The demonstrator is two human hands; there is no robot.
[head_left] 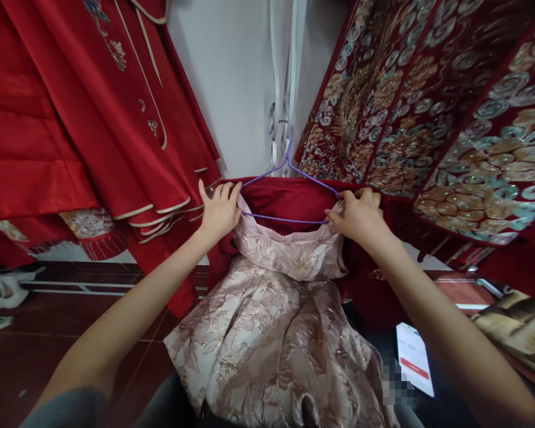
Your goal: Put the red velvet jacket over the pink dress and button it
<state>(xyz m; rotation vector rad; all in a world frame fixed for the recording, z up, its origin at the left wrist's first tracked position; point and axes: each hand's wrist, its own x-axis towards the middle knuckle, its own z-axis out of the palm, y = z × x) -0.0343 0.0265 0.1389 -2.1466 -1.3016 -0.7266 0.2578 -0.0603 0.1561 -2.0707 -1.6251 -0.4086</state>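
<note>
A pale pink brocade dress (271,321) hangs on a purple wire hanger (289,172), whose hook is caught on a white rack post (289,71). My left hand (218,211) grips the dress's left shoulder at the hanger's end, fingers curled over the fabric. My right hand (359,214) is closed on the right shoulder of the dress at the hanger's other end. A dark red garment (289,199) hangs directly behind the dress.
Red satin garments with cream piping (116,119) hang at left. Heavily embroidered red and gold robes (428,113) hang at right. A white card or phone (414,359) lies low at right. White shoes (4,291) sit on the dark red floor (49,321).
</note>
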